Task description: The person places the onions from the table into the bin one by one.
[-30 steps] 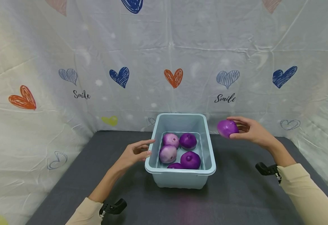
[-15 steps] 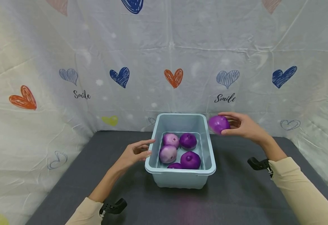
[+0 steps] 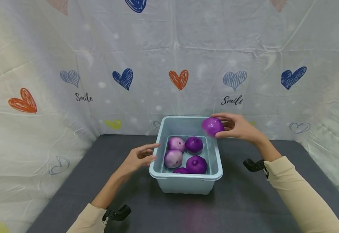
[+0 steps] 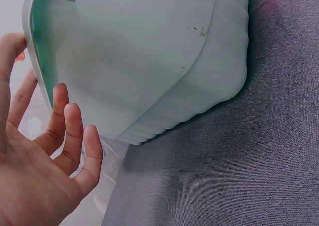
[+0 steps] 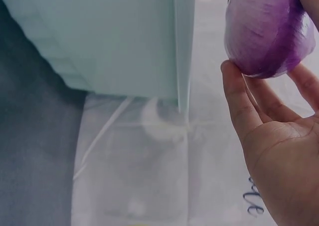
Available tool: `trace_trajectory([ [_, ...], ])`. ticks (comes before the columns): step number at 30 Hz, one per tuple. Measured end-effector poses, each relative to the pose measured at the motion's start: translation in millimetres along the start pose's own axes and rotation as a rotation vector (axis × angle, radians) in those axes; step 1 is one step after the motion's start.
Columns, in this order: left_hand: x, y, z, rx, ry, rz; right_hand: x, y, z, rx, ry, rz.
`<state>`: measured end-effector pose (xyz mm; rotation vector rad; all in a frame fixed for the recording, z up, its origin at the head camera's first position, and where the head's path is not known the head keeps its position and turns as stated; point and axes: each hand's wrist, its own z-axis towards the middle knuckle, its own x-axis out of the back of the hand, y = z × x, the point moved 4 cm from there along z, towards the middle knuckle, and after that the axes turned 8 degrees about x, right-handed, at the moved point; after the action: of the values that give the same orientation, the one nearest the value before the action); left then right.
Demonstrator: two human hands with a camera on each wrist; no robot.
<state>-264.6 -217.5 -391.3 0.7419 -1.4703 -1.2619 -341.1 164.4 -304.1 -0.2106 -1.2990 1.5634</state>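
My right hand (image 3: 240,128) holds a glossy purple onion (image 3: 211,126) between thumb and fingertips, over the back right rim of a light blue plastic bin (image 3: 186,186). Seen in the right wrist view, the onion (image 5: 264,31) is paler on one side and the fingertips curve around its underside. My left hand (image 3: 137,158) touches the bin's left rim with thumb and index fingertip. Its other fingers (image 4: 73,128) are loosely bent beside the outer wall. Inside the bin lie several onions: pale ones (image 3: 173,158) on the left, dark purple ones (image 3: 196,164) on the right, one partly hidden by the front rim.
The bin stands on a dark grey cloth-covered table (image 3: 245,200). Behind it hangs a pale sheet (image 3: 152,42) printed with hearts and the word Smile. A black band (image 3: 117,213) sits at each wrist.
My right hand has carried the onion leftward, from beside the bin to above its right rim. The left hand has stayed at the left rim, and the onions inside have not moved.
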Motion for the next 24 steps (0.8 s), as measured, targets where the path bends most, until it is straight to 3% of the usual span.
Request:
trace_trajectory([
  [13,0.8,0.4,0.1,0.001,-0.004,0.0,-16,-2,13,0.033,-0.043,0.069],
  [24,0.8,-0.8,1.0,0.003,-0.006,0.002,-16,2,8,0.049,-0.046,0.135],
])
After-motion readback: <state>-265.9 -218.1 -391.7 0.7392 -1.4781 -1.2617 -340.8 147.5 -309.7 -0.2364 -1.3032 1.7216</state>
